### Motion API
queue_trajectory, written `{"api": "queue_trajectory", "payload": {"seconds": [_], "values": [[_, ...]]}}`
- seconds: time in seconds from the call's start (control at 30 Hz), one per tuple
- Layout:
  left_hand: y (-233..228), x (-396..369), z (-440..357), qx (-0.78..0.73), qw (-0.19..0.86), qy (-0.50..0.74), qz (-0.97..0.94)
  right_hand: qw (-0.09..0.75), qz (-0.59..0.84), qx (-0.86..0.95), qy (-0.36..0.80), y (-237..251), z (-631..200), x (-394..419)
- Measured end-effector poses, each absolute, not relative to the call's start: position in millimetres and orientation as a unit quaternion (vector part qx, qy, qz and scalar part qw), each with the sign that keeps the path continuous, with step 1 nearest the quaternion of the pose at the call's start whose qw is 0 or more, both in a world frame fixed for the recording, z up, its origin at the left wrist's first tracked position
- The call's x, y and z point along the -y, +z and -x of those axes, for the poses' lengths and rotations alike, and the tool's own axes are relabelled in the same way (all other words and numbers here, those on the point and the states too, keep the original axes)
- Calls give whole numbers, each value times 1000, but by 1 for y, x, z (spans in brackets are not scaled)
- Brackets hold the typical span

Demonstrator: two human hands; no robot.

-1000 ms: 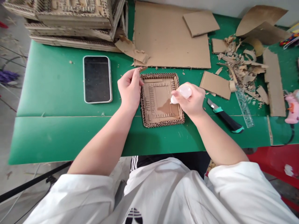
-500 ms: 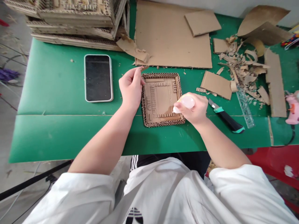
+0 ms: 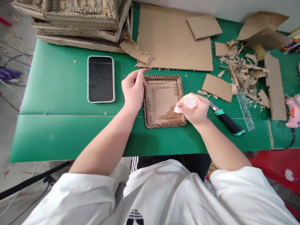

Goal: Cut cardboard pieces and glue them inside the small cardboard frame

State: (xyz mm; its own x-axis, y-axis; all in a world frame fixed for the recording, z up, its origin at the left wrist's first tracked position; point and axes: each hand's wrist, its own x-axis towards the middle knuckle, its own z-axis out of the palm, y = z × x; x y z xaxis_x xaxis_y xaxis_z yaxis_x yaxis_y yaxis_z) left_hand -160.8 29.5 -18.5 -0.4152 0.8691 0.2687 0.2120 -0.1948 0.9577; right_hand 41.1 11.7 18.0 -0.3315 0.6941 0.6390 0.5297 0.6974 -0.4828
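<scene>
A square cardboard tray [image 3: 163,125] with a corrugated rim lies on the green table in front of me. Short corrugated strips [image 3: 154,100] are fixed inside it along the sides. My right hand [image 3: 198,109] is closed around a white glue bottle [image 3: 189,102], its nozzle tilted down over the tray's lower right inside. A thin line of glue shows up the right side of the tray floor. At the tray's upper left corner, my left hand [image 3: 133,89] pinches a small cardboard strip [image 3: 147,70] between thumb and finger.
A phone [image 3: 101,79] lies to the left, below stacked cardboard frames [image 3: 79,31]. Behind the tray is a large cardboard sheet [image 3: 173,47]. Rightward lie a utility knife [image 3: 228,120], a clear ruler [image 3: 246,112], cardboard scraps [image 3: 248,72] and a pink glue gun [image 3: 292,112].
The whole view has shifted slightly. Both hands keep nearly the same place against the tray, with the bottle nozzle still over its lower right side.
</scene>
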Motion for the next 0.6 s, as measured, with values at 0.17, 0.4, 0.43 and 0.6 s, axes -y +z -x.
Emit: {"api": "queue_trajectory", "payload": {"seconds": [0.17,0.4,0.43,0.6], "values": [[-16,-29,160,-577,262,614,-470,447,384,803,92,17,-39,-17],[-15,-28,160,-583,243,612,-476,441,401,799,79,18,-34,-27],[-15,-28,160,-583,245,612,-475,440,405,798,78,18,-33,-28],[-16,-29,160,-583,257,616,-463,428,428,793,70,16,-32,-34]]}}
